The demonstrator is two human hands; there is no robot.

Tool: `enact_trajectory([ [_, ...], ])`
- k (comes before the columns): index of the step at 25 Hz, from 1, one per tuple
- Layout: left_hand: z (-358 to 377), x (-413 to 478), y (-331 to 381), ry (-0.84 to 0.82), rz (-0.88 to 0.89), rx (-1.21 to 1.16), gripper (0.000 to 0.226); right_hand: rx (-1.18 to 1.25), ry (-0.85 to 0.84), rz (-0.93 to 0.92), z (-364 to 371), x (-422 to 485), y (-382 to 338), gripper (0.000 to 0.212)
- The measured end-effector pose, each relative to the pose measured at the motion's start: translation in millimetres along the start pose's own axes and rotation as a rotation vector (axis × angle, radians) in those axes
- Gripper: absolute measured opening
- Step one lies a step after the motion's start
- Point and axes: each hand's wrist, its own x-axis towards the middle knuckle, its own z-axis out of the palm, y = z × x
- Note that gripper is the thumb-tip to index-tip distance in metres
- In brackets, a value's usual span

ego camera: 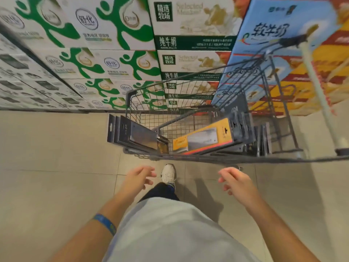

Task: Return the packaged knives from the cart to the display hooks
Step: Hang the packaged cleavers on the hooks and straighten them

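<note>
Left hand [138, 176] and right hand [235, 179] loose-fingered, holding nothing, just short of cart [207, 159]; packaged knives [203, 138] lie inside, beyond both.

Both hands, left [138, 176] and right [236, 179], reach forward, fingers relaxed.

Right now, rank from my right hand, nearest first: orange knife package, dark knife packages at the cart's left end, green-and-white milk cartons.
1. Orange knife package, in the cart, ahead of right hand.
2. Dark knife packages, cart's left end.
3. Green-and-white milk cartons, stacked beyond.
</note>
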Motion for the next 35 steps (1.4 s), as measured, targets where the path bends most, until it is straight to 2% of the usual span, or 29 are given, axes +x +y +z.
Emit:
enact_trajectory([
  [4,-20,80,90,-0.09,0.046,0.099,0.017,0.017,0.022,0.046,22,62,-66,0.017],
  [7,-12,117,130,-0.119,-0.052,0.089,0.013,-0.04,0.047,0.065,17,92,-89,0.017],
  [9,2,133,144,-0.14,-0.123,0.113,0.014,-0.162,0.043,0.045,10,117,-96,0.013],
  [11,13,143,149,-0.171,-0.126,0.19,0.02,-0.45,0.063,-0.008,4,146,-102,0.01],
  [15,26,139,151,-0.127,-0.185,0.174,0.024,-1.05,0.244,-0.287,1,211,-111,0.026],
  [18,31,124,146,-0.123,-0.264,0.169,0.026,-1.491,0.008,-0.187,-4,249,-112,0.049],
  [21,35,112,138,-0.078,-0.304,0.159,0.024,-1.732,-0.16,-0.08,-8,264,-106,0.049],
  [24,46,98,132,-0.027,-0.344,0.075,0.023,-1.783,-0.232,-0.066,-8,264,-100,0.048],
  [28,62,81,126,-0.059,-0.341,0.019,0.021,-1.648,-0.209,-0.083,-10,256,-94,0.045],
  [32,75,78,126,-0.042,-0.337,0.017,0.021,-1.475,-0.201,0.021,-11,255,-100,0.048],
  [35,86,80,134,-0.049,-0.305,0.043,0.022,-1.34,-0.211,-0.096,-19,252,-100,0.038],
])
